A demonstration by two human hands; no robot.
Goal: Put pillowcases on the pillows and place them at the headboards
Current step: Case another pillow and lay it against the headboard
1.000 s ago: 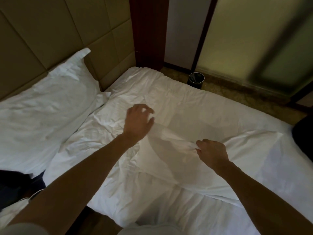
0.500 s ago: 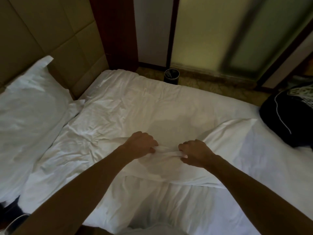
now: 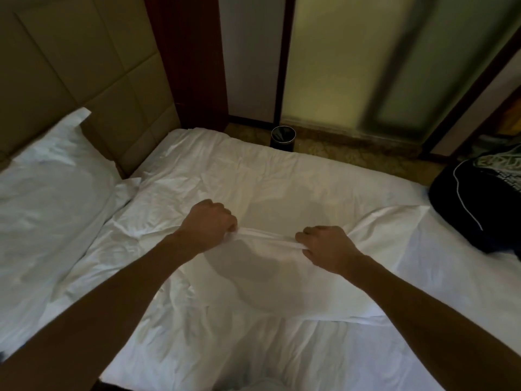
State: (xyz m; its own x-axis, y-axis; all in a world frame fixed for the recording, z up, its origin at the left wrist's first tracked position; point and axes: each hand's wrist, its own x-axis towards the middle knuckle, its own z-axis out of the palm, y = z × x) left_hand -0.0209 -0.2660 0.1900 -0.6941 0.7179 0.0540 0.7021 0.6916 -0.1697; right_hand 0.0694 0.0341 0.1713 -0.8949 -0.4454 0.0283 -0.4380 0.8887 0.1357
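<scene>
Head view looks down on a wide bed (image 3: 310,354) covered in a rumpled white sheet that fills most of the frame. A tan padded headboard (image 3: 84,74) rises at the upper left, and a white pillow (image 3: 50,198) leans against its base at the left edge of the bed. A flat white pillowcase (image 3: 282,280) lies across the middle of the bed, well apart from the headboard, with one corner reaching out to the right. A dark bag (image 3: 473,210) with a light cord sits on the bed's right side. Both arms reach in from below. The left hand (image 3: 207,224) is curled into a fist that grips the far edge of the pillowcase, and the right hand (image 3: 327,246) pinches the same edge just beside it, with a short bunched strip of cloth stretched between the two. A small dark bin (image 3: 283,138) stands on the floor beyond the bed.
</scene>
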